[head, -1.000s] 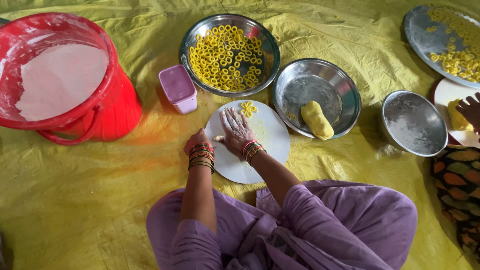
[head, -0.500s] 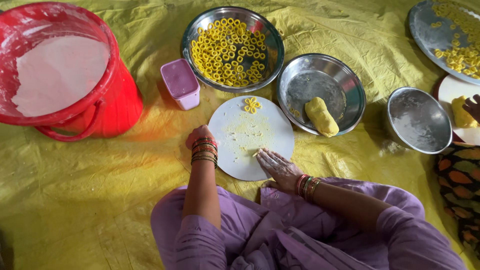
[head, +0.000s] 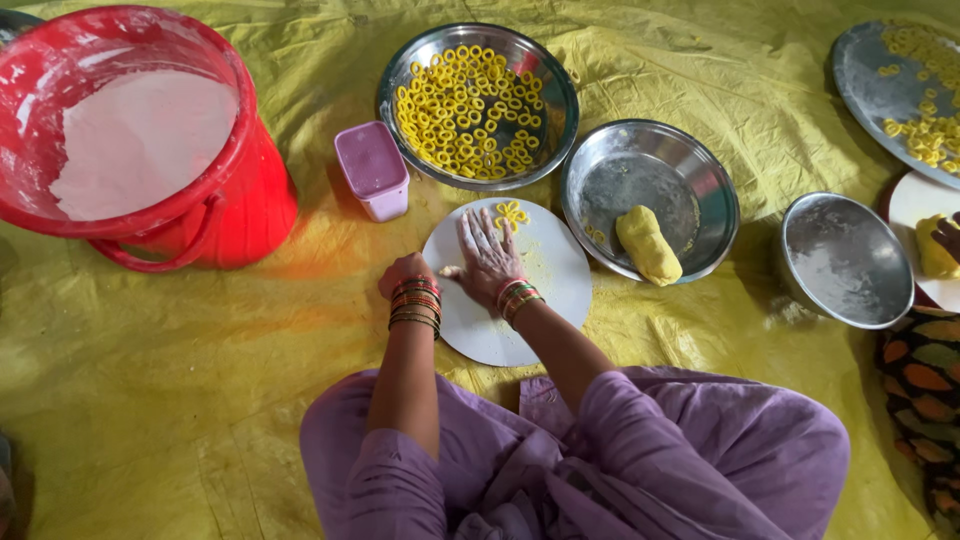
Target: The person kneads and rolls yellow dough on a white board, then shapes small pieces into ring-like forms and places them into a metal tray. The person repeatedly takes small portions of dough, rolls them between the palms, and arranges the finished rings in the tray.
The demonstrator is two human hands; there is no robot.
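From the head camera, looking straight down: the right hand (head: 487, 258) lies flat, palm down and fingers spread, on the round white board (head: 560, 275) in the middle of the frame. Whatever dough sits under the palm is hidden, so I cannot tell its shape. The left hand (head: 405, 275) is curled loosely at the board's left edge, seemingly steadying it; whether it pinches anything I cannot tell. A few finished yellow rings (head: 511, 212) sit at the board's top edge, just beyond the fingertips.

To roll well here, I'd judge the palm should press evenly and lightly, so the strand comes out uniform, with the other hand keeping the board from sliding on the slick sheet, and the stroke stopping short of those finished rings.

Above the board, a steel bowl (head: 560, 75) holds a heap of the same rings. To its lower right, a second steel bowl (head: 715, 195) carries a yellow dough lump (head: 648, 245), near the right hand. A small pink tub (head: 371, 168) stands upper left of the board, and a red bucket (head: 250, 200) of white flour fills the upper left corner. An empty-looking steel bowl (head: 845, 260) sits at the right, and a steel tray (head: 860, 70) with more rings in the upper right corner.

Everything rests on a crumpled yellow plastic sheet (head: 150, 400) spread over the floor. At the far right edge, another person's hand (head: 946, 238) touches a second dough piece.
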